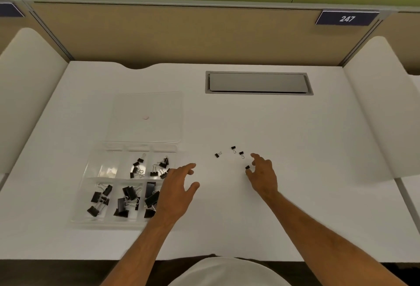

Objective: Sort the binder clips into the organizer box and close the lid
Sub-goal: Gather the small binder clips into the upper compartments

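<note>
A clear organizer box (pixel 100 194) sits on the left part of the white desk (pixel 250 217), its lid (pixel 147 108) lying open and flat behind it. Five of its six compartments contain black binder clips; the rear-left one holds none that can be seen. The left hand (pixel 176 191) hovers at the box's right edge, fingers straight and slightly apart, holding nothing. The right hand (pixel 262 175) is out on the desk, thumb and fingertips pinching a small black clip (pixel 247 167). Three more small clips (pixel 234 149) lie loose on the desk just beyond that hand, apart from one another.
</note>
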`<state>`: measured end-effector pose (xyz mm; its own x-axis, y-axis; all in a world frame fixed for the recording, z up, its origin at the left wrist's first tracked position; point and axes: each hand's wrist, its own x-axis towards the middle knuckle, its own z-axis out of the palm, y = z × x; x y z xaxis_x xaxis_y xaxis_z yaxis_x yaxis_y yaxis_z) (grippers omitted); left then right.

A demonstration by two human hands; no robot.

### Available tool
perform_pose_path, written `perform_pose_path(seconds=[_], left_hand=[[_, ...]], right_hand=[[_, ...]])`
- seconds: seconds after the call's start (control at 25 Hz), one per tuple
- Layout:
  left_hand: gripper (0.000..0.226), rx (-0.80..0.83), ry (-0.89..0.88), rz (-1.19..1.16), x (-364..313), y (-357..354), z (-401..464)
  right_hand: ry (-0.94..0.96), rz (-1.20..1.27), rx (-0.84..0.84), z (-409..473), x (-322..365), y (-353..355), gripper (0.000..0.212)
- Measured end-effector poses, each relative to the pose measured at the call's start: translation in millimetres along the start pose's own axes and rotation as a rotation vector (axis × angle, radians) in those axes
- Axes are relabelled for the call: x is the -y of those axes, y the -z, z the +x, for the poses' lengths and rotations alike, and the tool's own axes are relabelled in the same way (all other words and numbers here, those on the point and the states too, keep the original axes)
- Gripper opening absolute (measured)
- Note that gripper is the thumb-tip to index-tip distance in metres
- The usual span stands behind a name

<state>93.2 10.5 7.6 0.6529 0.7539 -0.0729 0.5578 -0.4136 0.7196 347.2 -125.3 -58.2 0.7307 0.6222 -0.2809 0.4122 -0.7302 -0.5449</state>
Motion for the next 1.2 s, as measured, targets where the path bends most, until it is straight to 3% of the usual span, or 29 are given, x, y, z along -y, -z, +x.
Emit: perform_pose_path(seconds=[0.32,0.6,0.8,1.04,1.2], left_hand=[[0.052,0.054,0.017,0.043,-14,-11,35],[0.047,0.161,-0.011,0.092,-15,-49,95],[0.058,0.294,-0.005,0.251,-17,-83,139],[0.05,0.37,-0.1,0.454,-12,-99,144],[0.057,0.36,-0.046,0.352,-15,-81,124]], right_hand=[[0.003,-0.046,-0.016,14,4,-18,0.055],[0.004,0.185,-0.062,-10,-5,-4,0.07],[0.043,0.228,-0.025,-36,-14,5,0.074],[0.035,0.299,-0.061,-46,-12,15,0.075],[0.073,0.306,-0.073,-52,1,18,0.075]])
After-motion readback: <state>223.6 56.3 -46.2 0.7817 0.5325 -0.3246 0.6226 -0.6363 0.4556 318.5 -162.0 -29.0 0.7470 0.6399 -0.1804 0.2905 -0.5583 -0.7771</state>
